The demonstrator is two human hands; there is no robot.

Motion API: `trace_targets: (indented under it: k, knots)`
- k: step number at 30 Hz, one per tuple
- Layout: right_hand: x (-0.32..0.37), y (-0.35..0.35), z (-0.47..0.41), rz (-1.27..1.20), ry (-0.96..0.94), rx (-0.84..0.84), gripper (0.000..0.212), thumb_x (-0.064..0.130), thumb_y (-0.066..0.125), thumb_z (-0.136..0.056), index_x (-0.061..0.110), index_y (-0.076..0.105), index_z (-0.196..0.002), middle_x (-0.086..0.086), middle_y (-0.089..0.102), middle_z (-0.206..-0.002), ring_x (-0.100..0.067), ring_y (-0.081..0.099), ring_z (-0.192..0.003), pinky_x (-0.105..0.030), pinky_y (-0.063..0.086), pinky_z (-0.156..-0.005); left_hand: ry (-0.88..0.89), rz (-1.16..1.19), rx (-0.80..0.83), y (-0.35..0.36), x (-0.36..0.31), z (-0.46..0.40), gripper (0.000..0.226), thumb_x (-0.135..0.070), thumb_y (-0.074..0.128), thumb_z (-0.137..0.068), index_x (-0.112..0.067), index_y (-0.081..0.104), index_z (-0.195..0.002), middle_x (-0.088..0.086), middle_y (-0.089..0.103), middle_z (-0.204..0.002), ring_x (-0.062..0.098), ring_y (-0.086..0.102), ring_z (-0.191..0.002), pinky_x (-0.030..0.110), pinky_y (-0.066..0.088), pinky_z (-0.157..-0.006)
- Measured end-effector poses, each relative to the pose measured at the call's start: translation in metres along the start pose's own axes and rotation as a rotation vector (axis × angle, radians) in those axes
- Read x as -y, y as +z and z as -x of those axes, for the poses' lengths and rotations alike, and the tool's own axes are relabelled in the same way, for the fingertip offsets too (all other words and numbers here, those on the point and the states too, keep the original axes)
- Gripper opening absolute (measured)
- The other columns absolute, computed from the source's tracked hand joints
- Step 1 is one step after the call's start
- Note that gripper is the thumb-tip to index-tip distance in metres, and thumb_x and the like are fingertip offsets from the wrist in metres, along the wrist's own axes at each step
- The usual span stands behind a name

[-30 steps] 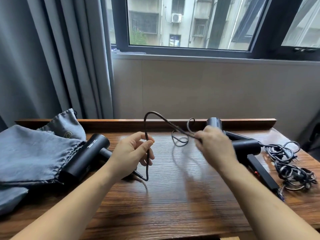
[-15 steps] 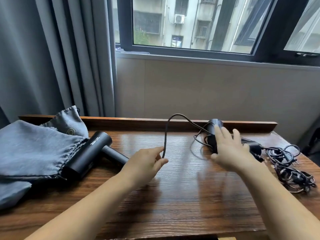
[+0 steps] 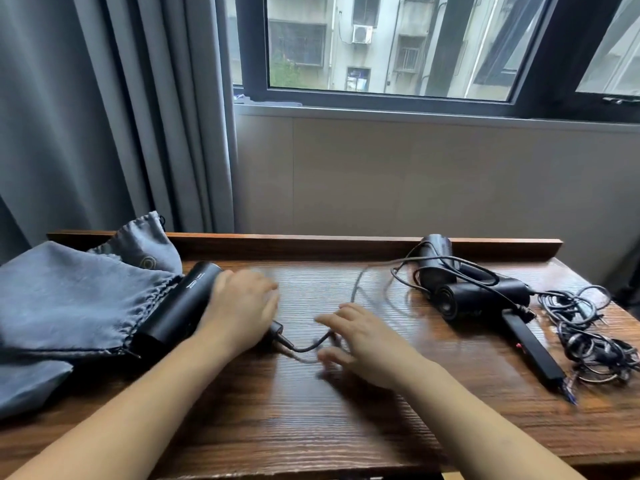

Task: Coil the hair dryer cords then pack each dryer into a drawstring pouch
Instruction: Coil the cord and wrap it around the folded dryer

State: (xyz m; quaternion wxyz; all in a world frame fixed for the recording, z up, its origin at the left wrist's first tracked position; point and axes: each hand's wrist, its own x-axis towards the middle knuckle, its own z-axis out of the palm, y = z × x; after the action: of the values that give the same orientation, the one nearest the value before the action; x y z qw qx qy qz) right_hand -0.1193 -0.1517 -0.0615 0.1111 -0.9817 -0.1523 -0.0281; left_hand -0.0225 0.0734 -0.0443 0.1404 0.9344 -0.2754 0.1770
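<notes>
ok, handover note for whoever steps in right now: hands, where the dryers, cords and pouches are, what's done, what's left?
Left hand rests over the handle of the left dryer, grip blurred. Right hand hovers open-fingered over that dryer's cord, which trails loose across the desk.
Two more dryers lie at the right, cords tangled beside them.
Grey pouches are heaped at the left.
Done: nothing coiled, nothing bagged.
Left: coil every cord, pouch each dryer.

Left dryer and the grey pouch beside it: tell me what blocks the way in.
Nothing visible does. The left dryer already lies against the pouch at its gathered mouth, with the left hand over its handle.
</notes>
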Motion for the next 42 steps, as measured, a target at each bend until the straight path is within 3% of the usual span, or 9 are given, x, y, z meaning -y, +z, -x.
trace_targets:
  k: [4, 10, 16, 22, 28, 31, 34, 37, 42]
  knots:
    - [-0.03, 0.004, 0.005, 0.109, 0.064, -0.121, 0.044, 0.052, 0.039, -0.091, 0.023, 0.07, -0.084, 0.002, 0.06, -0.082, -0.024, 0.056, -0.094, -0.036, 0.049, -0.082, -0.252, -0.222, 0.057, -0.018, 0.05, 0.004, 0.045, -0.049, 0.056, -0.091, -0.028, 0.056, -0.131, 0.007, 0.049, -0.139, 0.027, 0.035, -0.136, 0.055, 0.025, -0.11]
    - [-0.034, -0.028, 0.016, 0.416, 0.334, -0.009, 0.038, 0.034, 0.037, -0.085, 0.022, 0.071, -0.1, 0.0, 0.067, -0.103, -0.025, 0.054, -0.107, -0.038, 0.04, -0.095, -0.353, 0.242, 0.309, -0.023, 0.041, 0.009, 0.079, -0.049, 0.059, -0.091, -0.029, 0.018, -0.156, 0.007, 0.039, -0.154, 0.027, 0.041, -0.139, 0.037, 0.034, -0.111]
    - [0.013, -0.017, -0.001, -0.04, 0.185, 0.001, 0.064, 0.051, 0.054, -0.094, 0.017, 0.038, -0.147, -0.003, 0.048, -0.146, -0.023, 0.037, -0.137, -0.037, 0.031, -0.114, -0.358, 0.493, 0.25, -0.015, 0.003, 0.016, 0.082, -0.037, 0.07, -0.088, -0.025, 0.023, -0.155, -0.001, 0.037, -0.156, 0.017, 0.036, -0.141, 0.02, 0.025, -0.104]
    - [0.016, 0.001, -0.008, -0.089, 0.234, 0.016, 0.046, 0.057, 0.063, -0.087, 0.025, 0.054, -0.117, 0.002, 0.052, -0.11, -0.021, 0.052, -0.105, -0.034, 0.041, -0.086, -0.443, 0.772, 0.204, -0.016, -0.012, 0.026, 0.06, -0.031, 0.08, -0.081, -0.036, 0.044, -0.128, -0.022, 0.052, -0.117, 0.003, 0.05, -0.106, 0.02, 0.036, -0.087]
    - [0.008, -0.01, -0.001, -0.323, 0.244, -0.109, 0.048, 0.059, 0.077, -0.072, 0.031, 0.058, -0.105, 0.013, 0.05, -0.1, -0.009, 0.053, -0.09, -0.029, 0.044, -0.08, -0.511, 1.281, 0.304, -0.011, -0.004, 0.032, 0.057, -0.045, 0.082, -0.069, -0.024, 0.061, -0.118, 0.011, 0.071, -0.101, 0.023, 0.068, -0.084, 0.046, 0.055, -0.079]
    - [0.01, -0.016, -0.001, -0.441, 0.268, -0.169, 0.035, 0.061, 0.066, -0.083, 0.029, 0.063, -0.095, 0.013, 0.059, -0.089, -0.003, 0.054, -0.081, -0.023, 0.041, -0.069, -0.473, 1.296, 0.236, -0.014, -0.01, 0.032, 0.052, -0.047, 0.075, -0.075, -0.03, 0.059, -0.122, 0.003, 0.072, -0.106, 0.018, 0.068, -0.089, 0.035, 0.053, -0.075]
    - [0.017, -0.017, -0.004, -0.524, 0.35, -0.216, 0.036, 0.054, 0.051, -0.096, 0.025, 0.064, -0.081, 0.005, 0.067, -0.074, -0.009, 0.059, -0.069, -0.037, 0.047, -0.069, -0.474, 1.265, 0.113, -0.012, -0.024, 0.033, 0.052, -0.051, 0.072, -0.079, -0.029, 0.059, -0.124, -0.004, 0.071, -0.113, 0.01, 0.067, -0.101, 0.025, 0.048, -0.081]
    - [0.036, -0.012, -0.008, -0.777, 0.433, -0.341, 0.048, 0.057, 0.046, -0.092, 0.014, 0.063, -0.079, -0.007, 0.069, -0.074, -0.018, 0.056, -0.064, -0.047, 0.048, -0.067, -0.571, 1.39, -0.032, -0.013, -0.046, 0.029, 0.045, -0.042, 0.068, -0.089, -0.026, 0.054, -0.128, -0.004, 0.07, -0.115, 0.011, 0.066, -0.104, 0.028, 0.051, -0.083]
    - [0.069, -0.007, -0.013, -1.115, 0.504, -0.494, 0.034, 0.047, 0.047, -0.1, 0.02, 0.063, -0.087, 0.006, 0.062, -0.076, -0.013, 0.055, -0.073, -0.044, 0.047, -0.075, -0.619, 1.494, -0.178, -0.018, -0.072, 0.022, 0.053, -0.046, 0.069, -0.084, -0.03, 0.049, -0.131, -0.003, 0.07, -0.117, 0.018, 0.069, -0.105, 0.047, 0.056, -0.093]
